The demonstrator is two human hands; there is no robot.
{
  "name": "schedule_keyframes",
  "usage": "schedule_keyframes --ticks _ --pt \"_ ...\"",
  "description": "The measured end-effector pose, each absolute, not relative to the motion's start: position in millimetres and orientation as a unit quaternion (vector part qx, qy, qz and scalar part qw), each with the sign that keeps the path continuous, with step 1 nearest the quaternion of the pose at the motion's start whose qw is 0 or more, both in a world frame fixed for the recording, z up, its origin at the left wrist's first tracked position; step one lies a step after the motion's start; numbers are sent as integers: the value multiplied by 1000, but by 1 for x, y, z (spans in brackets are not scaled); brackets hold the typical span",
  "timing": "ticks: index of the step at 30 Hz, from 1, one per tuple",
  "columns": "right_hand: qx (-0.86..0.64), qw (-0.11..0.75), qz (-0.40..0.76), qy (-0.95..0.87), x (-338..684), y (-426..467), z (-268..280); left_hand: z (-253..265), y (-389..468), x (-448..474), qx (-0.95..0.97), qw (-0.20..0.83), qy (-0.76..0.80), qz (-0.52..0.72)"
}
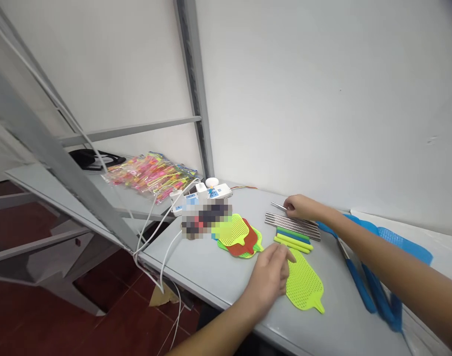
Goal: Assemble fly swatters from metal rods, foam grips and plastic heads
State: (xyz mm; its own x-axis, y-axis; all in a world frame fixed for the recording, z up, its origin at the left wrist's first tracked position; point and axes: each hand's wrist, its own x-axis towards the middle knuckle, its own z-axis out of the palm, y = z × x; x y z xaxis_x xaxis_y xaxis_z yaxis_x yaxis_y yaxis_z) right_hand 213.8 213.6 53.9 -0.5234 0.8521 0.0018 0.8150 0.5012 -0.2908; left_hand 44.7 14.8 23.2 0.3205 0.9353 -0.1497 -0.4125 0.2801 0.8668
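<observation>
In the head view, my right hand (297, 205) pinches a thin metal rod (277, 205) just above a row of several similar metal rods (292, 225). My left hand (270, 273) is closed, its fingers curled over the left edge of a yellow-green fly swatter head (304, 283). Whether it grips the head or something small is hidden by the fingers. Between the hands lie coloured handle tubes: green, blue and yellow-green (293, 243). Left of my hands, swatter heads are stacked, with a yellow-green one (235, 230) over a red one (250, 239).
Blue fly swatters (374, 282) lie on the right, partly under my right forearm. White power strips (190, 201) with trailing cables stand at the back left. Beyond the grey metal frame post (194, 74) lies a pile of bagged colourful items (151, 175). A blurred patch covers something beside the stack.
</observation>
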Motion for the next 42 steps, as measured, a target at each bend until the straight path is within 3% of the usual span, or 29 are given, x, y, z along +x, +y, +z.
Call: schedule_keyframes --ticks 4,7,9,12,19,29,38,42 --pt "-510 175 67 -839 216 189 91 25 14 44 399 709 344 468" --pt "-518 307 48 -797 219 149 119 23 13 44 423 702 329 469" --pt "-458 501 167 -715 218 117 126 22 12 45 440 693 326 469" --pt "-391 574 321 -644 214 77 118 24 11 44 495 646 346 467" --pt "-376 613 403 -565 214 52 85 38 13 29 695 478 383 377" --pt "-372 649 426 -510 225 41 66 38 21 21 755 408 401 320" --pt "-384 612 441 -533 225 41 57 33 23 22 781 356 412 306" --pt "-379 532 480 -586 217 26 51 33 19 27 798 344 417 268"
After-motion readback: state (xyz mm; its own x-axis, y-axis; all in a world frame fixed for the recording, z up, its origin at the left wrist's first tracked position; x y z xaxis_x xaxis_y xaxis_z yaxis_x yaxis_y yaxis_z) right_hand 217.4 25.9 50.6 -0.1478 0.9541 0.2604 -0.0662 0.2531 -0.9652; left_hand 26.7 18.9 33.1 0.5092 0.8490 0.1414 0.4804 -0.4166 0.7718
